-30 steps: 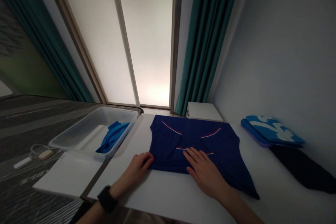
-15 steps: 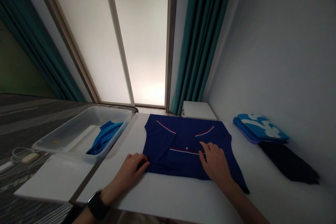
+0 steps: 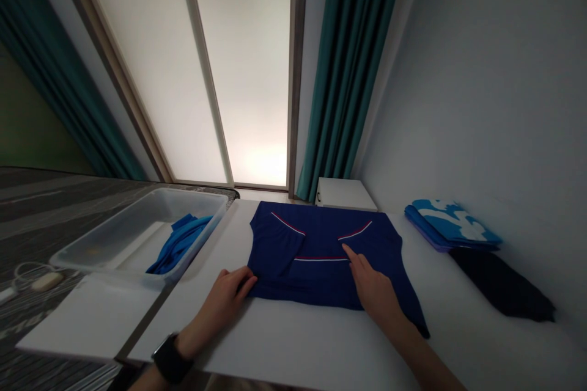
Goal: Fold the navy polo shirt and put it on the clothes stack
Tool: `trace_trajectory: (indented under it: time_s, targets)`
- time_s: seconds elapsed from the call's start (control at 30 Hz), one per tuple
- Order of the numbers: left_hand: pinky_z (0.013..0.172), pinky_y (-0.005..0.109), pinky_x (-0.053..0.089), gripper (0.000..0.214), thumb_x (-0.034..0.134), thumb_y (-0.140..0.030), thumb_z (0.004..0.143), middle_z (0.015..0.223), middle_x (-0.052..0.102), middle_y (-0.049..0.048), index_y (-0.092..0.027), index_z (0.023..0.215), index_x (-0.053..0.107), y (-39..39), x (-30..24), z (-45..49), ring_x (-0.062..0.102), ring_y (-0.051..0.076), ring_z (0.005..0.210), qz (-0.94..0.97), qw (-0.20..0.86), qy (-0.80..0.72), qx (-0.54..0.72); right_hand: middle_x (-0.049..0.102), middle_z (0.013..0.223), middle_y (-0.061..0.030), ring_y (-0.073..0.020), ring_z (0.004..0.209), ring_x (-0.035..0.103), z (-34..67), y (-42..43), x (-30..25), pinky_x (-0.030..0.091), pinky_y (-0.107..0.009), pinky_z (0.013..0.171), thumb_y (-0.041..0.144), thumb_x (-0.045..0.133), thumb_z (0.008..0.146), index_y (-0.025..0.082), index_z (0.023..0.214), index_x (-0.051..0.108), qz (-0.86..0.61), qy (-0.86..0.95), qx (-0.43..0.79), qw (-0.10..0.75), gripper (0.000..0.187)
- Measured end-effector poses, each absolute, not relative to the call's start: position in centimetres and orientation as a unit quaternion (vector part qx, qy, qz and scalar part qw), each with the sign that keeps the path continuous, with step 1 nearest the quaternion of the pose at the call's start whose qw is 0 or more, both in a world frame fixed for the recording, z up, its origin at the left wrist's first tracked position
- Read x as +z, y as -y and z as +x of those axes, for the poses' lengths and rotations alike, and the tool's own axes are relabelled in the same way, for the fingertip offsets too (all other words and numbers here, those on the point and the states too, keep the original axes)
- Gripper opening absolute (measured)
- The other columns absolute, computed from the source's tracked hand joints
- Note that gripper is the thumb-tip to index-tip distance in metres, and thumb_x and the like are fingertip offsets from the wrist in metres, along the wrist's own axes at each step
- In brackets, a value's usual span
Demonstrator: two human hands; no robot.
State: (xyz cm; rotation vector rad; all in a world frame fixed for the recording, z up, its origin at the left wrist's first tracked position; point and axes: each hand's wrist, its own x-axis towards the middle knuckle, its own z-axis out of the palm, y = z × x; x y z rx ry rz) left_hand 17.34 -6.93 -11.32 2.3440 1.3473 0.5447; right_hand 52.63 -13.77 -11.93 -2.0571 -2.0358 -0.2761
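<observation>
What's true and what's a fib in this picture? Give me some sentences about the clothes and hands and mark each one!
1. The left hand is at the edge of the navy shirt. True.
2. The watch is on the right wrist. False: it is on the left wrist.
3. The plastic bin has blue cloth in it. True.
4. The right hand is inside the bin. False: it is over the navy shirt.
</observation>
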Motion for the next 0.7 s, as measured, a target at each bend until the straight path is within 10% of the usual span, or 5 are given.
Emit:
trace_trajectory:
  time_s: [0.37, 0.7]
  targets:
    - [0.078, 0.037, 0.035, 0.025, 0.041, -0.040, 0.097, 0.080, 0.071, 0.0008, -0.023, 0.088, 0.057, 5.9, -11.5, 17.8, 0.065, 0.022, 0.072, 0.848, 0.137, -0.490, 0.149, 0.065, 0.097, -0.0063, -0.0176, 0.064, 0.066, 52.0, 12.6, -12.5, 0.044, -0.029, 0.056, 0.015, 0.035, 0.098, 0.024, 0.147, 0.037, -0.698, 0.702, -0.141, -0.012, 0.050]
    - [0.079, 0.036, 0.036, 0.029, 0.044, -0.045, 0.095, 0.085, 0.068, 0.0036, -0.023, 0.090, 0.063, 7.2, -10.5, 17.6, 0.062, 0.022, 0.079, 0.866, 0.118, -0.460, 0.157, 0.060, 0.124, -0.0155, -0.0293, 0.117, 0.053, 50.8, 14.3, -11.3, 0.043, -0.044, 0.093, 0.035, 0.036, 0.099, 0.019, 0.139, 0.049, -0.674, 0.709, -0.159, 0.135, 0.045]
